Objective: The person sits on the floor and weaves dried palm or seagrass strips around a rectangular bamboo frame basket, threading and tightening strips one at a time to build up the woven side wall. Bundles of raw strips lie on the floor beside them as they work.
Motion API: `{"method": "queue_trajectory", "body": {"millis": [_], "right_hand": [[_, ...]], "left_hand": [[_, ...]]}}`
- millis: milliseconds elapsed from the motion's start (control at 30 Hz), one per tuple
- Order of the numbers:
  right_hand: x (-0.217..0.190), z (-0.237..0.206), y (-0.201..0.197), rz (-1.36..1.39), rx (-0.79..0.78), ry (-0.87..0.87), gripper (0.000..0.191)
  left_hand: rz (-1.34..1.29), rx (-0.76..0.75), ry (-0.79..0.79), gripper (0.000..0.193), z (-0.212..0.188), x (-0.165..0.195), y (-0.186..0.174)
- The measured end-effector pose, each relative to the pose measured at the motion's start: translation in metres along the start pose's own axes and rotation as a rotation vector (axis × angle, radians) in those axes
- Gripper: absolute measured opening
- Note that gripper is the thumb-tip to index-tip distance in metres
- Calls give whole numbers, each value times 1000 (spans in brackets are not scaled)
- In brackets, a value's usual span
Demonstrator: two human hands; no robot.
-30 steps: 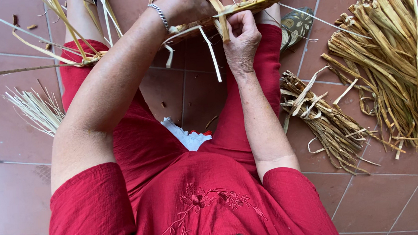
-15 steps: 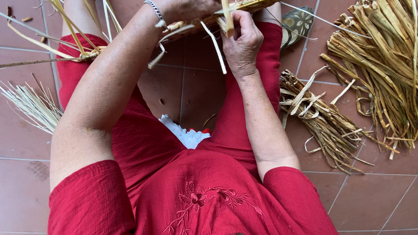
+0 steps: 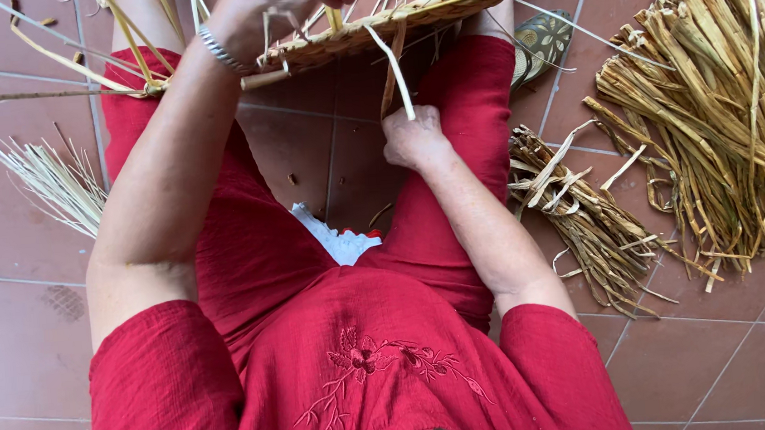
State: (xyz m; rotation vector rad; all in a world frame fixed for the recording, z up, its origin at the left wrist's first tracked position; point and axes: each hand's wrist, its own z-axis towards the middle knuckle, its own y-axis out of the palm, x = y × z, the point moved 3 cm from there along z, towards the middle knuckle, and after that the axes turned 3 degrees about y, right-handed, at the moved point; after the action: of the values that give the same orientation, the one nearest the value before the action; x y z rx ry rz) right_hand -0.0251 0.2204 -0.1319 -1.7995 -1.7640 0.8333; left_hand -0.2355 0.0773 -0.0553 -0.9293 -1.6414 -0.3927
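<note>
**Hands at Work on a Half-Woven Basket**

Head view: A person in red clothing sat on a terracotta tile floor (image 3: 30,361) with knees apart, and a partly woven basket (image 3: 386,24) rested across the knees at the top of the frame. The left hand (image 3: 284,0) — a silver bracelet (image 3: 217,48) at its wrist — gripped the basket's upper edge, fingers curled over the rim among the upright stakes. The right hand (image 3: 413,140) was closed tight on a pale weaving strand (image 3: 392,69) that ran from the basket's underside down into the fist. The two hands were well apart, one above the other. To the person's right lay a large heap of dried straw-coloured fibre (image 3: 711,116) and, nearer the leg, a smaller bundle (image 3: 583,217). A fan of thin pale splints (image 3: 52,182) lay on the tiles at the left (beside the left knee). A patterned slipper (image 3: 542,43) showed just under the basket's right end.
</note>
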Motion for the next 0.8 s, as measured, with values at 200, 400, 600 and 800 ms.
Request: {"method": "queue_trajectory", "body": {"millis": [200, 400, 600, 800], "right_hand": [[21, -11, -45, 659, 647, -12, 55], [39, 1, -65, 1338, 794, -221, 22], [70, -8, -80, 1328, 760, -142, 20], [90, -34, -107, 755, 963, -112, 18]], "left_hand": [[-115, 503, 407, 12, -145, 47, -31], [-430, 696, 216, 17, -213, 33, 24], [-473, 522, 46, 17, -178, -14, 52], [-308, 465, 47, 17, -161, -29, 61]]}}
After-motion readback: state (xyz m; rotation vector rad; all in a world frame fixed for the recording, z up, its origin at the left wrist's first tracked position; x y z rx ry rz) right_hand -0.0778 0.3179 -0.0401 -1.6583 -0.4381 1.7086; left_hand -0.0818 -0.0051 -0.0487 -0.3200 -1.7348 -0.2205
